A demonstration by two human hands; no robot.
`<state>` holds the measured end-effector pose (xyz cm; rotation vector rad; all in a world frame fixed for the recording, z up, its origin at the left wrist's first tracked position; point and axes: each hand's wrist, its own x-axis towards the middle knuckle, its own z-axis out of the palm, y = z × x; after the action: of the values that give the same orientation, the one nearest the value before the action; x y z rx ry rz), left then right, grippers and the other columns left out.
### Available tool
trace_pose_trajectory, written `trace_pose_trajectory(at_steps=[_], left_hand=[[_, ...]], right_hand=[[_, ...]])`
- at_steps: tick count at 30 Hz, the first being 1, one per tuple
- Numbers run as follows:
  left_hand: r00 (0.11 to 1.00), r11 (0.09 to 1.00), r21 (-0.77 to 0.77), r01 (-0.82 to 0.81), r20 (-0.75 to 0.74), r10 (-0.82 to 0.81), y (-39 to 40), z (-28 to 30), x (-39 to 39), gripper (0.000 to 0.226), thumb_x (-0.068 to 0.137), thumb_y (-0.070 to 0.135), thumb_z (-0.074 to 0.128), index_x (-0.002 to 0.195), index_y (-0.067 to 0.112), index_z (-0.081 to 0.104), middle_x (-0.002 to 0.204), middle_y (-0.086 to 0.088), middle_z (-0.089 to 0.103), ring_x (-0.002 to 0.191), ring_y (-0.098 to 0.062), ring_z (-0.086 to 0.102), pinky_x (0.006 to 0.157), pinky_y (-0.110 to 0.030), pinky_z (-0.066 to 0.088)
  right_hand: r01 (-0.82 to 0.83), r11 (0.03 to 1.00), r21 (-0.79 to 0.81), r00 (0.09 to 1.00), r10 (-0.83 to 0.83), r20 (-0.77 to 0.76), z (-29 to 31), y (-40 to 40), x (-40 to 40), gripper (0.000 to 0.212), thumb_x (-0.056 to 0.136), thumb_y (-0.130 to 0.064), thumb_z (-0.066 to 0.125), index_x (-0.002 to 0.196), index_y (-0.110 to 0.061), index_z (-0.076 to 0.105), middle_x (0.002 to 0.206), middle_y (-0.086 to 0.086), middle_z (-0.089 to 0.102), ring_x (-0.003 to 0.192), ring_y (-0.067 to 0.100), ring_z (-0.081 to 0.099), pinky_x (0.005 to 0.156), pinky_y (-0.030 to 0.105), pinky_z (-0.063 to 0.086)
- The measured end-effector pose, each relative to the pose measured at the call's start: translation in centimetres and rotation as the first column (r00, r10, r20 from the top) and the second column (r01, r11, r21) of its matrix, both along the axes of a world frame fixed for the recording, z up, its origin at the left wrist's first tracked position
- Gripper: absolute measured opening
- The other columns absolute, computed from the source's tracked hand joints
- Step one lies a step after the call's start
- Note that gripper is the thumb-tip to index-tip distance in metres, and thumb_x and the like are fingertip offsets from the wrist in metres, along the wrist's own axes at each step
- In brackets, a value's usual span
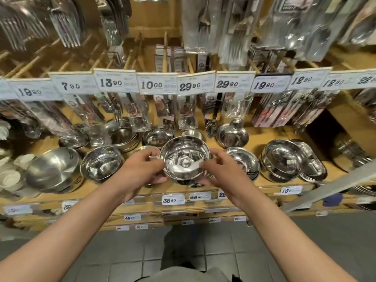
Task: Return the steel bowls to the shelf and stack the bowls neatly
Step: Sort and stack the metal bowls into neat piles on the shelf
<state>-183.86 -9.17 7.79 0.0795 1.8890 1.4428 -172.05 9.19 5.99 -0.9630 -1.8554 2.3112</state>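
A shiny steel bowl (184, 157) is held between both hands just above the front of the wooden shelf (270, 139). My left hand (142, 169) grips its left rim with curled fingers and my right hand (220, 167) grips its right rim. It seems to sit on another steel bowl (190, 180) beneath, whose lower edge shows under the hands. More steel bowls stand on the shelf: one to the left (100, 162), one to the right (243, 162), and a stack at far right (283, 157).
Packaged cutlery (234, 31) hangs above a row of price tags (156, 85). Further steel bowls (120, 131) line the back of the shelf. White dishes (10, 176) sit at far left. A grey bar (333, 186) slants in at right. Tiled floor lies below.
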Motion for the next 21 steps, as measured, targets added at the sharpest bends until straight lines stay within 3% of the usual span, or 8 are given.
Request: trace_pose_trajectory(at_steps=[2, 6, 11, 14, 16, 18, 19, 21], left_hand=[[0.998, 0.998, 0.003, -0.056, 0.012, 0.056, -0.8, -0.3, -0.1, 0.021, 0.097, -0.002, 0.061, 0.118, -0.005, 0.059, 0.118, -0.029, 0.069, 0.094, -0.030, 0.070, 0.069, -0.028, 0.064], [0.990, 0.990, 0.009, -0.142, 0.021, 0.142, -3.8, -0.8, -1.5, 0.024, 0.096, 0.000, 0.064, 0.120, -0.001, 0.062, 0.118, -0.024, 0.071, 0.094, -0.028, 0.075, 0.073, -0.031, 0.065], [0.977, 0.976, -0.035, -0.214, -0.013, 0.214, -8.6, -1.0, -4.7, 0.020, 0.097, 0.000, 0.062, 0.115, -0.009, 0.063, 0.108, -0.026, 0.070, 0.071, -0.020, 0.069, 0.065, -0.026, 0.062], [0.965, 0.965, -0.010, -0.262, -0.008, 0.262, -11.6, -0.9, -6.8, 0.007, 0.096, -0.003, 0.059, 0.096, -0.001, 0.066, 0.098, -0.020, 0.070, 0.073, -0.021, 0.071, 0.064, -0.026, 0.062], [0.959, 0.959, -0.020, -0.282, -0.005, 0.282, -13.5, -0.9, -8.2, 0.009, 0.096, -0.002, 0.058, 0.100, -0.002, 0.066, 0.101, -0.019, 0.069, 0.079, -0.025, 0.070, 0.067, -0.030, 0.064], [0.959, 0.957, -0.054, -0.283, -0.026, 0.282, -15.2, -1.0, -9.5, 0.008, 0.095, -0.001, 0.058, 0.099, 0.001, 0.064, 0.098, -0.020, 0.066, 0.071, -0.023, 0.067, 0.053, -0.026, 0.062], [0.962, 0.959, -0.069, -0.273, -0.036, 0.271, -16.0, -1.1, -10.1, 0.006, 0.095, 0.000, 0.059, 0.096, 0.005, 0.062, 0.095, -0.021, 0.065, 0.066, -0.021, 0.064, 0.054, -0.025, 0.058], [0.968, 0.964, -0.094, -0.248, -0.050, 0.244, -17.2, -1.5, -11.3, 0.011, 0.095, 0.004, 0.060, 0.086, 0.012, 0.058, 0.088, -0.021, 0.063, 0.067, -0.025, 0.057, 0.065, -0.036, 0.049]], right_hand=[[0.020, 1.000, -0.016, 1.000, -0.020, 0.000, -0.3, -0.6, -0.6, 0.026, 0.093, -0.011, 0.073, 0.112, -0.021, 0.061, 0.112, 0.012, 0.069, 0.098, 0.026, 0.076, 0.078, 0.035, 0.065], [-0.044, 0.998, 0.034, 0.999, 0.044, -0.002, -1.1, -2.9, -3.4, 0.022, 0.094, -0.017, 0.074, 0.108, -0.025, 0.060, 0.110, 0.003, 0.064, 0.095, 0.015, 0.071, 0.077, 0.032, 0.065], [-0.135, 0.989, 0.065, 0.991, 0.136, -0.017, -1.1, -7.0, -8.2, 0.018, 0.095, -0.015, 0.072, 0.098, -0.028, 0.061, 0.098, -0.004, 0.067, 0.075, 0.004, 0.075, 0.068, 0.024, 0.062], [-0.169, 0.976, 0.139, 0.985, 0.171, 0.003, -1.2, -10.0, -10.9, 0.006, 0.096, -0.019, 0.070, 0.095, -0.024, 0.068, 0.093, -0.001, 0.074, 0.084, 0.015, 0.075, 0.072, 0.033, 0.061], [-0.181, 0.966, 0.183, 0.983, 0.183, 0.007, -1.4, -12.2, -12.6, 0.005, 0.096, -0.020, 0.069, 0.098, -0.018, 0.072, 0.090, -0.003, 0.077, 0.081, 0.011, 0.074, 0.062, 0.027, 0.055], [-0.150, 0.970, 0.190, 0.989, 0.149, 0.020, -1.5, -14.2, -14.4, 0.008, 0.097, -0.018, 0.068, 0.102, -0.013, 0.073, 0.084, -0.006, 0.075, 0.070, 0.005, 0.071, 0.057, 0.021, 0.055], [-0.147, 0.965, 0.217, 0.989, 0.141, 0.040, -1.6, -15.0, -15.3, 0.017, 0.097, -0.019, 0.068, 0.111, -0.011, 0.072, 0.090, -0.003, 0.074, 0.074, 0.008, 0.071, 0.064, 0.023, 0.058], [-0.164, 0.944, 0.288, 0.985, 0.142, 0.099, -1.9, -16.4, -16.9, 0.035, 0.096, -0.022, 0.068, 0.130, -0.011, 0.066, 0.109, 0.004, 0.073, 0.091, 0.019, 0.073, 0.087, 0.039, 0.062]])
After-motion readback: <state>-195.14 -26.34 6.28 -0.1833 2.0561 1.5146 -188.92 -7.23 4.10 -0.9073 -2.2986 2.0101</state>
